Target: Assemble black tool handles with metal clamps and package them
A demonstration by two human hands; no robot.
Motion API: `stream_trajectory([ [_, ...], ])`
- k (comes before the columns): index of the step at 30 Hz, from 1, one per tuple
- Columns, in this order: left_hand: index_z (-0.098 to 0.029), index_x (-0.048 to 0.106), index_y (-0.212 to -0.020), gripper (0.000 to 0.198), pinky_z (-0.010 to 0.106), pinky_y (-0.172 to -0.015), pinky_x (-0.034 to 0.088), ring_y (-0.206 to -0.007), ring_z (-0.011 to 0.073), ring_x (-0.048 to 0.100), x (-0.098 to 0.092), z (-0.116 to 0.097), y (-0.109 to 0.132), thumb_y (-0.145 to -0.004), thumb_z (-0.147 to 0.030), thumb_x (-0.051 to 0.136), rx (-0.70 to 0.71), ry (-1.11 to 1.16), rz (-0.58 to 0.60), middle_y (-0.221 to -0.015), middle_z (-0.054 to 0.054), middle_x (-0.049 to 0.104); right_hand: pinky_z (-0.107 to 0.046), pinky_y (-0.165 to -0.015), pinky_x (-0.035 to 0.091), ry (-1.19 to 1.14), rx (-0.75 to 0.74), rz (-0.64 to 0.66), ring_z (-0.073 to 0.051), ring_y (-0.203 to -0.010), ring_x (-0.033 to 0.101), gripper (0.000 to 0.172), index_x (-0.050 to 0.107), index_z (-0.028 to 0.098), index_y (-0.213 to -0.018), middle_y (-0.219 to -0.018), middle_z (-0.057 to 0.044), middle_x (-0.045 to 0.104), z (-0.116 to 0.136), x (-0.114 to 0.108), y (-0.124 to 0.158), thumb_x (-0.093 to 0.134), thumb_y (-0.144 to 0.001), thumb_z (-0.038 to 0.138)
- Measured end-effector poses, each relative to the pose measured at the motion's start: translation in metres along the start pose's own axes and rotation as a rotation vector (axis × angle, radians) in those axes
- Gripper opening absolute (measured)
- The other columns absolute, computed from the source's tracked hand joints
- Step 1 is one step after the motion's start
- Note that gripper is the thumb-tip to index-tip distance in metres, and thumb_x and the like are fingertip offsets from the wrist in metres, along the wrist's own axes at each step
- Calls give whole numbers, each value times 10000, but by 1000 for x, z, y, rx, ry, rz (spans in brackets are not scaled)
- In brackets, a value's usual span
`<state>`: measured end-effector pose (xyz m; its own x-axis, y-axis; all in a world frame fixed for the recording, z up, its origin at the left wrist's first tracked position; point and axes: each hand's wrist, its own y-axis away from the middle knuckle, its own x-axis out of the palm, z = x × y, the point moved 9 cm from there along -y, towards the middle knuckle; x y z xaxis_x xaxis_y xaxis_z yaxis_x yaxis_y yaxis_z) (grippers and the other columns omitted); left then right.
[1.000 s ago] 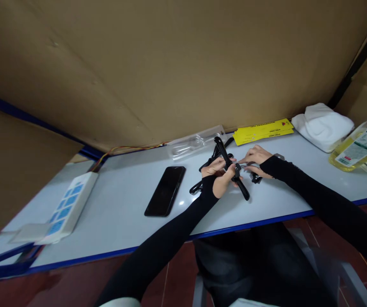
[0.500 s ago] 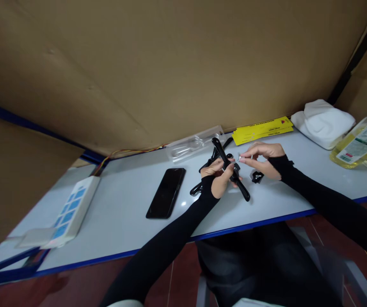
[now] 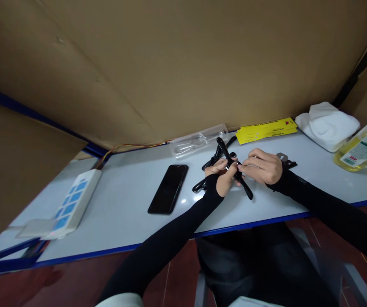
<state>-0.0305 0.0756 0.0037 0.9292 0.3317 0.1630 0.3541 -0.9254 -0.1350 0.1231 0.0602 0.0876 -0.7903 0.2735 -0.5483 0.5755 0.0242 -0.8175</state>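
While the left hand [image 3: 223,177] grips the black tool [image 3: 224,148] by its middle over the counter [image 3: 116,204], the long axis runs slantwise, far left to near right — and there's the right hand [image 3: 263,166], just to the right, fingertips bunched at that same middle! Whether they're grasping some small part, I cannot tell — both hands equally near.
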Motion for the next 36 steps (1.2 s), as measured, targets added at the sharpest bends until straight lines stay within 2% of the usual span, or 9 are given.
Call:
stream_trajectory([
  [6,-142,824,-866,387,252,-343,538,-460,164,681,0,4,-2,-730,-494,910,-30,15,5,-857,64,730,-334,-734,565,-334,174,19,-178,-816,607,50,776,194,-1005,-891,-55,755,-21,5,5,754,-960,192],
  [11,-146,815,-820,366,264,-332,531,-452,173,683,7,-4,2,-733,-490,904,-9,3,76,-852,56,709,-275,-628,493,-471,359,78,-152,-800,602,199,778,201,-1104,-1034,-81,717,-36,6,7,783,-955,333],
  [14,-142,808,-783,349,252,-337,518,-440,158,672,9,-4,4,-738,-477,895,-34,-16,75,-885,72,734,-294,-660,488,-459,341,85,-161,-782,589,165,765,188,-942,-904,-62,710,-33,5,6,747,-983,347],
  [20,-148,817,-772,258,234,-324,482,-374,113,606,8,-3,1,-729,-397,871,-71,-20,43,-847,57,756,-306,-652,448,-427,354,120,-147,-651,500,364,620,214,-691,-652,15,591,-31,14,11,770,-960,408],
  [26,-150,818,-837,256,253,-340,507,-425,138,632,2,5,-1,-711,-369,858,-145,63,-26,-773,29,726,-294,-661,491,-356,435,81,-142,-685,551,249,696,211,-989,-875,-29,681,-24,6,12,798,-918,427],
  [30,-130,807,-896,347,259,-348,500,-461,179,663,1,9,-2,-682,-395,872,-207,126,-55,-674,17,682,-292,-588,427,-407,374,40,-138,-606,470,379,535,223,-653,-631,25,511,-11,3,8,785,-920,321],
  [33,-126,802,-879,343,258,-377,526,-473,172,668,0,8,-2,-679,-396,875,-191,128,-60,-663,10,669,-295,-629,481,-420,413,65,-143,-668,518,178,660,206,-880,-806,-11,591,-12,8,9,781,-907,333],
  [35,-127,803,-871,336,273,-371,538,-456,168,660,0,9,-2,-685,-399,873,-190,117,-49,-708,21,690,-320,-685,524,-369,430,71,-170,-761,572,258,688,191,-1060,-964,-66,632,-16,8,10,783,-898,367],
  [36,-127,805,-870,334,277,-357,533,-435,159,646,0,10,-2,-690,-401,871,-189,103,-42,-738,28,703,-326,-686,521,-342,419,62,-178,-766,573,244,689,192,-1025,-946,-68,629,-16,6,9,791,-891,369],
])
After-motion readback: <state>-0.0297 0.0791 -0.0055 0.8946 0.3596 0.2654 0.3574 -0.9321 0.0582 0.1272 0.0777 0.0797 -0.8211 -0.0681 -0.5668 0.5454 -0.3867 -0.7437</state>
